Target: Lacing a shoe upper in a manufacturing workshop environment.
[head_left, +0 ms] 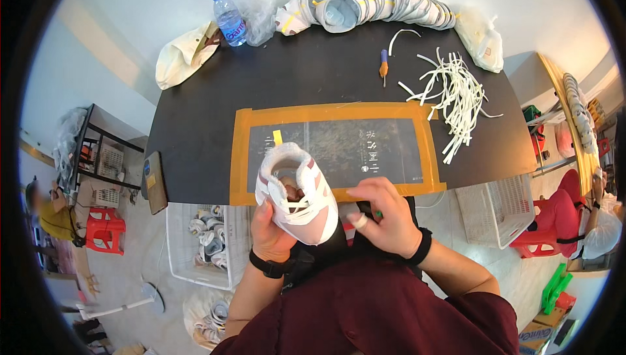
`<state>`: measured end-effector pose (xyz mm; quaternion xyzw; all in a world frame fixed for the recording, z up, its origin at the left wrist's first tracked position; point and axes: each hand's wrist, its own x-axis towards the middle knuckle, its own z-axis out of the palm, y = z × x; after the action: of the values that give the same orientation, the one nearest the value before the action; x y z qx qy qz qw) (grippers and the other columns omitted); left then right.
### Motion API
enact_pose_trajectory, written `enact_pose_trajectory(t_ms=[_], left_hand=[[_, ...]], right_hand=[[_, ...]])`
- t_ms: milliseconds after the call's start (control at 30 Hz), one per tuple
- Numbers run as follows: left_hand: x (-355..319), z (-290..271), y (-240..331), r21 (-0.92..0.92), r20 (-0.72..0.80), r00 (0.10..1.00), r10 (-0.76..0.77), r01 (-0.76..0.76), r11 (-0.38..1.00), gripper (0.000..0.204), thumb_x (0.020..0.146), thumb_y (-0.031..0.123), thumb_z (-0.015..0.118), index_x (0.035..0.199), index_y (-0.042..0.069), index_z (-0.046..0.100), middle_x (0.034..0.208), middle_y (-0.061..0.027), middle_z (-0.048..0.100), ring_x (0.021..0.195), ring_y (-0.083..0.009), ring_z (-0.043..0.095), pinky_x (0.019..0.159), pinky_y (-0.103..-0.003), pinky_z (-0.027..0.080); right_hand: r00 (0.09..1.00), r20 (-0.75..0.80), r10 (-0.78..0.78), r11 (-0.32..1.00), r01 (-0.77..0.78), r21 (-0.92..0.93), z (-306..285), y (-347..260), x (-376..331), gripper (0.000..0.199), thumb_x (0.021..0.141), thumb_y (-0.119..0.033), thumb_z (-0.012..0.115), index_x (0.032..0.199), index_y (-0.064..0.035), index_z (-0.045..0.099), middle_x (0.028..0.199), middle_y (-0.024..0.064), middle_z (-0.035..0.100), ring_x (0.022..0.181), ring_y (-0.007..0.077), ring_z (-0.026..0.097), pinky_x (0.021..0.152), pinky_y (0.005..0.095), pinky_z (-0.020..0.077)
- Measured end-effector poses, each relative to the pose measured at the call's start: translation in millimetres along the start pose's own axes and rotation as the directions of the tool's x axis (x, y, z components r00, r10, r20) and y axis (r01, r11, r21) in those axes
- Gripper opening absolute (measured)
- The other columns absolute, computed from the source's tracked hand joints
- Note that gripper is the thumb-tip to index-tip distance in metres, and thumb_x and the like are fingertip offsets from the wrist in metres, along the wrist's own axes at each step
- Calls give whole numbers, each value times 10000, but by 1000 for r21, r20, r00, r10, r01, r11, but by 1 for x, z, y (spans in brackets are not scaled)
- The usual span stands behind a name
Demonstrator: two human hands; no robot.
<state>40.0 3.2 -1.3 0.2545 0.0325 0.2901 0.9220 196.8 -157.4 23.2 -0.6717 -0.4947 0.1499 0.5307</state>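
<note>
A dark table (189, 110) spreads ahead of the person. Below its front edge stand two white crates, the left crate (179, 250) with shoe uppers inside and the right crate (499, 208) at the other side. A row of nested uppers (385, 6) curves along the table's back. Near the front lies a sheet (339, 149) bordered with orange tape; a heap of white laces (460, 97) sprawls to its right.

The shoe (306, 215), white and pink, laced, is over the sheet's near edge, its toe toward the person. The left hand (270, 237) grips its left side, fingers closed around it. The right hand (388, 221) is just beside the shoe, apart from it, fingers bent, thumb and forefinger spread; I cannot tell whether it holds the small green thing (379, 213) there. Farther back are a blue-capped bottle (229, 21) and an orange-and-purple tool (384, 64).
</note>
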Motion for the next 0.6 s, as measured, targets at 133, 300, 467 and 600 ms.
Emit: enact_pose_trajectory(t_ms=[133,300,467,600], left_hand=[[-1,8,-6,-16,-43,996,-84,84,996,573,852,351,712,1274,24,502,1152,-107,615,1129,-245,580,988,-402,471],[6,27,-5,334,-5,991,-133,127,934,761,831,341,757,1413,40,370,1369,-111,471,1231,-237,518,948,-373,506],[6,61,0,997,40,998,41,-42,63,519,848,5,654,1327,-1,456,1141,-101,623,968,-180,645,811,-272,517],[17,46,-5,858,403,899,174,-305,-413,375,807,11,665,1166,21,559,989,-148,626,836,-298,640,652,-358,524]], right_hand=[[926,-27,-376,890,353,-288,0,-13,-1,516,687,-231,845,1126,-93,613,1102,103,602,897,261,657,715,340,554],[983,-156,-99,991,83,-108,10,-9,-1,325,821,-188,725,1101,-85,595,1036,65,618,777,164,637,644,312,520],[758,149,635,411,-494,766,21,2,8,81,951,-129,571,1007,-80,540,728,-67,478,582,23,403,498,196,323],[704,314,636,296,-599,744,28,-7,7,64,962,-138,560,1000,-96,531,709,-75,449,529,1,302,463,194,236]])
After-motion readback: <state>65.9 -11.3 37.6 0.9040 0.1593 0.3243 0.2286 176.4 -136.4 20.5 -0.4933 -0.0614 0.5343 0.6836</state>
